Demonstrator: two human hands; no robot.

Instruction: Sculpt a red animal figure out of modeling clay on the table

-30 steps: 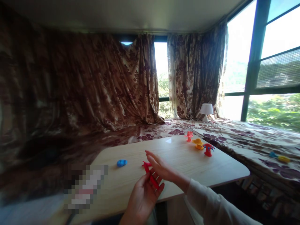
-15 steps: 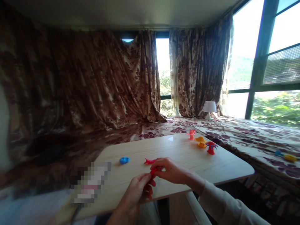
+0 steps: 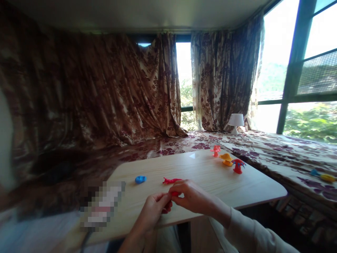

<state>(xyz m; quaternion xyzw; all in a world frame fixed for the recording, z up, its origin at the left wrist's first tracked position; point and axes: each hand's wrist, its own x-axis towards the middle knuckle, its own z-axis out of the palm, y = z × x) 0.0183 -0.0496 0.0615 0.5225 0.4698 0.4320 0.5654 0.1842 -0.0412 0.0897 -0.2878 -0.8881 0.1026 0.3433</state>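
Observation:
My left hand [image 3: 154, 206] is closed at the near edge of the table, its thumb and fingers pinching a small piece of red modelling clay [image 3: 174, 193]. From the right, my right hand [image 3: 194, 197] pinches the same piece, so most of the clay is hidden by fingers. Just beyond my hands a knobbly red clay shape [image 3: 170, 180] lies on the table; its right end is partly covered. A blue clay lump [image 3: 140, 179] sits farther left.
Toward the table's [image 3: 147, 167] back right corner stand a pink figure [image 3: 216, 151], a yellow one [image 3: 226, 160] and a red one with blue bits [image 3: 238, 166]. A blurred-out object [image 3: 102, 207] lies at left. A white lamp [image 3: 236, 120] stands behind on patterned cloth.
A second ago the clay lay as a roll on my open left palm, with my flat right hand above it. Both hands have since closed into pinches on it. The view shifted slightly.

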